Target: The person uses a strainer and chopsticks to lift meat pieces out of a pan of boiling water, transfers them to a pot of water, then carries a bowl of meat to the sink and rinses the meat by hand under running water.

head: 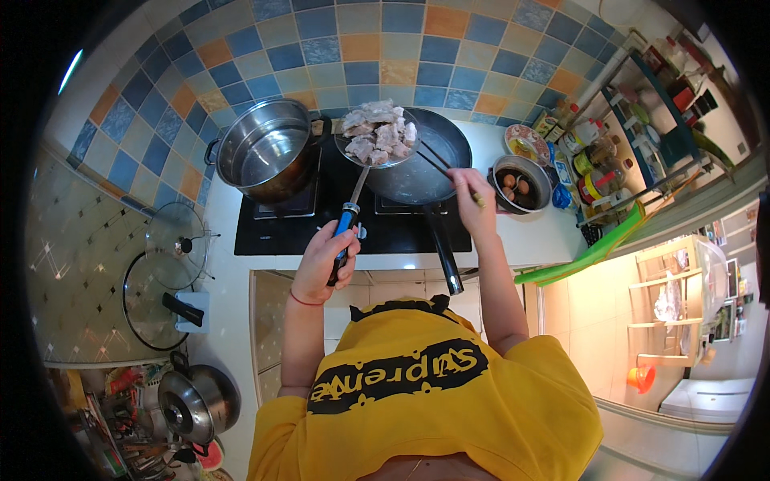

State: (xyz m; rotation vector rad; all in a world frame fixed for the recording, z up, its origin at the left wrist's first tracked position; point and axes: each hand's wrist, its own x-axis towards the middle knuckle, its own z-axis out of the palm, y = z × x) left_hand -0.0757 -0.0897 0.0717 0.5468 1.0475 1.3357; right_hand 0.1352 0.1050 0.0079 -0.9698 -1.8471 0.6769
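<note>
My left hand (328, 258) grips the blue-and-black handle of a metal strainer ladle (359, 186), heaped with pale chunks of cooked meat (379, 131). The ladle is over the left part of a dark frying pan (442, 150), which holds cloudy liquid and stands on the right burner of a black cooktop (277, 231). In my right hand (475, 198) is a pair of dark chopsticks (434, 157), their tips near the meat at the ladle's right rim. A deep steel pot (264, 147) with liquid in it stands on the left burner.
Right of the pan stand a pot of brown eggs in dark liquid (520, 186), a patterned plate (529, 141) and several bottles (595, 153). The pan's handle (445, 258) juts past the counter edge. Glass lids (159, 300) and a lidded steel pot (201, 400) are at left.
</note>
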